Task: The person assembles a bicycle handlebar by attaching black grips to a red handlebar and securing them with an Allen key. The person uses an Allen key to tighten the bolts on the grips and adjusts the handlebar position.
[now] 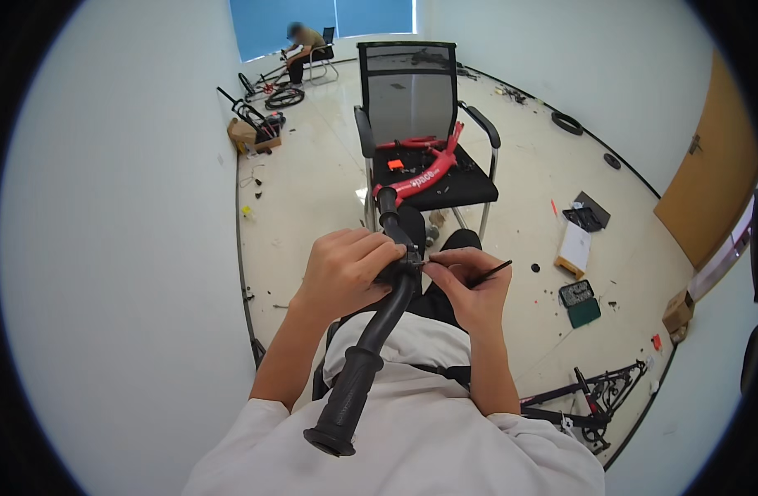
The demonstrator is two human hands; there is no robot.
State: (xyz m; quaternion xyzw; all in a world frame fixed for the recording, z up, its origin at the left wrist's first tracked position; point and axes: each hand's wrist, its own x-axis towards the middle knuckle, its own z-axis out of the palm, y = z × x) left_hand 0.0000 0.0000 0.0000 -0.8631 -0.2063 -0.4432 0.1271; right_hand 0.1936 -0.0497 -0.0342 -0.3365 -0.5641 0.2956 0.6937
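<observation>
A black bicycle handlebar (386, 321) with ribbed grips lies lengthwise over my lap, one end toward my chest and the other toward the chair. My left hand (346, 269) is closed round its middle, at the dark stem clamp (411, 258). My right hand (476, 285) is closed in a pinch just right of the clamp. Out of it sticks a thin black rod-like tool (501, 269), perhaps a hex key. A small metallic piece shows between the right fingertips and the clamp, too small to name.
A black mesh chair (453, 192) ahead holds a red bicycle frame (433, 172) and small parts. On the floor at right lie an open bit case (584, 312), a white box (574, 248) and a dark bicycle frame (606, 395). Another person (306, 51) sits far back.
</observation>
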